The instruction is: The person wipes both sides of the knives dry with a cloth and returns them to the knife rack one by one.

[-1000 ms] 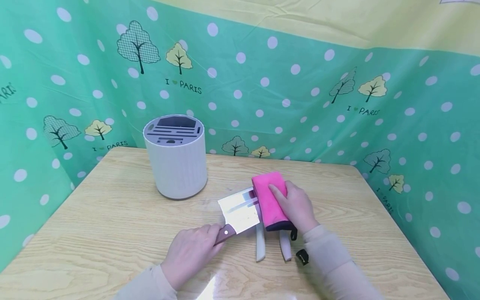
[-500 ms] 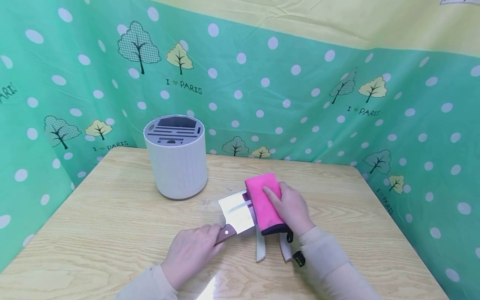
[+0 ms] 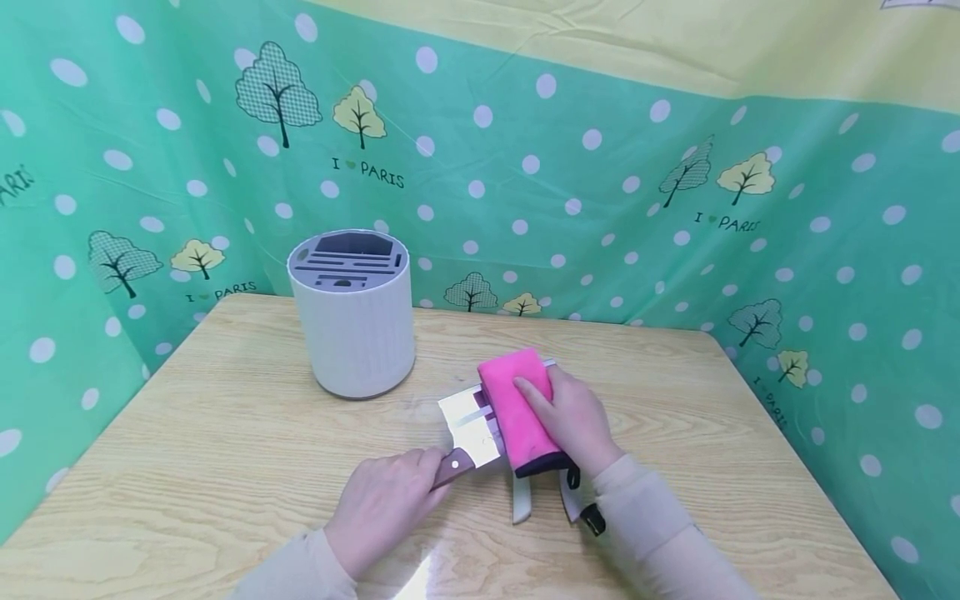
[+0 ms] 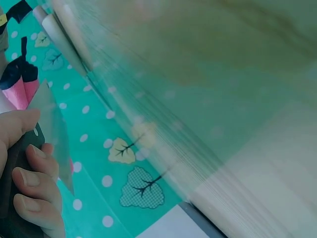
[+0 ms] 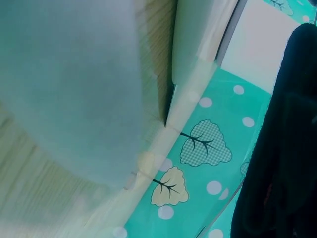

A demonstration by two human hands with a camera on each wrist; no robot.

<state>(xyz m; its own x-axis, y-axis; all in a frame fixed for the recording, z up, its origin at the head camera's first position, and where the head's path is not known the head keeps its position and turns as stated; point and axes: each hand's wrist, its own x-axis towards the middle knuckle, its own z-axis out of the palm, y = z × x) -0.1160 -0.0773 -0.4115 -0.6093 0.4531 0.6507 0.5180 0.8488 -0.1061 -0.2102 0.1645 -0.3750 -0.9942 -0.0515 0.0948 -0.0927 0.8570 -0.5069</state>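
Observation:
My left hand [image 3: 390, 508] grips the dark brown handle of a cleaver [image 3: 467, 423], whose broad shiny blade points right, over the table. A folded pink cloth [image 3: 517, 408] with a black hem lies across the blade's far part and hides it. My right hand [image 3: 579, 417] holds this cloth from the right, thumb on top and the other fingers hidden. In the left wrist view, fingers [image 4: 37, 173] curl round the dark handle beside the blade [image 4: 55, 136]. The cloth's black hem [image 5: 277, 148] fills the right side of the right wrist view.
Beneath the cloth, two knives with pale handles, one whitish handle [image 3: 521, 498] and one greyish handle [image 3: 570, 497], lie on the wooden table [image 3: 225, 450]. A white round knife block [image 3: 358, 333] with a slotted grey top stands at the back left. Patterned green cloth [image 3: 525, 200] hangs behind.
My right hand has slid the pink cloth left and slightly nearer along the cleaver, covering more of the blade. A pale tip now shows beyond the cloth. My left hand stays nearly still.

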